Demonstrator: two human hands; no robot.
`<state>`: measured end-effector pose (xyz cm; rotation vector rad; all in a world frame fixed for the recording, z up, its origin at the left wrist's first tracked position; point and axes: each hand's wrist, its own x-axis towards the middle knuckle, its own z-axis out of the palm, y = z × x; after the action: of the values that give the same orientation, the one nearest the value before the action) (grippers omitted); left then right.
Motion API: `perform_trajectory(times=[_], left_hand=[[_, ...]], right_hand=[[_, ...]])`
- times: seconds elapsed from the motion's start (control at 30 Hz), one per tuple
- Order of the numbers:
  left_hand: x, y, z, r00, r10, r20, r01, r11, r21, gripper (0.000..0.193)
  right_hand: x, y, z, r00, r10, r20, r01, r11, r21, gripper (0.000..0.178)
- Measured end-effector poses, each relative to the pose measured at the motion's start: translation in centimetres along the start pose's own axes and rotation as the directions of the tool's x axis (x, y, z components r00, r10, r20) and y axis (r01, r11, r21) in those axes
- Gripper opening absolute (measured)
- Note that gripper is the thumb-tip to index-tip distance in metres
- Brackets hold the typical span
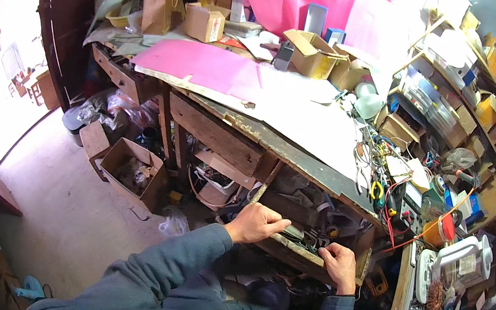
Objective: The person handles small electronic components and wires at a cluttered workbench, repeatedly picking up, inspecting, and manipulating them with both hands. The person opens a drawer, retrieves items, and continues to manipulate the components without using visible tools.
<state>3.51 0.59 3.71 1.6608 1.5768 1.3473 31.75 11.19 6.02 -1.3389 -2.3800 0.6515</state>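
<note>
The wooden drawer [291, 257] stands pulled out below the near edge of the worktop [337, 183], in front of the person's body, with jumbled small items inside. Across the worktop lies a pink sheet [194, 65]; on the floor to the left stands a cardboard box [150, 193] with its top flaps apart. The hands are both mostly closed, fingers curled: the left hand [255, 224] is above the drawer's left part, the right hand [340, 267] at its front rim toward the right. Whether either grips anything cannot be told. Yellow-handled pliers [377, 190] lie among wires at the worktop's right end.
</note>
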Motion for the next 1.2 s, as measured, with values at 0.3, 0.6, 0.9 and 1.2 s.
perform_trajectory(times=[0.3, 0.6, 0.9, 1.2], left_hand=[[-5.3, 1.4, 0.1, 0.981, 0.07, -0.18, -0.095, 0.987, -0.13, 0.049], [-17.6, -12.0, 4.4, 0.838, -0.53, 0.134, 0.541, 0.838, -0.073, 0.052], [-19.6, -17.3, 6.4, 0.857, -0.495, 0.143, 0.5, 0.866, 0.001, 0.052], [-19.1, -17.7, 5.5, 0.838, -0.479, 0.26, 0.482, 0.874, 0.058, 0.05]], right_hand=[[-0.2, 0.4, 0.3, 0.999, -0.025, -0.023, 0.025, 1.0, -0.009, 0.03], [-0.3, -0.3, 0.2, 0.997, -0.061, -0.045, 0.061, 0.998, 0.003, 0.029], [-1.1, -0.7, 0.7, 0.99, -0.033, -0.137, 0.03, 0.999, -0.025, 0.029], [-1.2, -0.1, 1.8, 0.974, -0.075, -0.212, 0.059, 0.995, -0.079, 0.025]])
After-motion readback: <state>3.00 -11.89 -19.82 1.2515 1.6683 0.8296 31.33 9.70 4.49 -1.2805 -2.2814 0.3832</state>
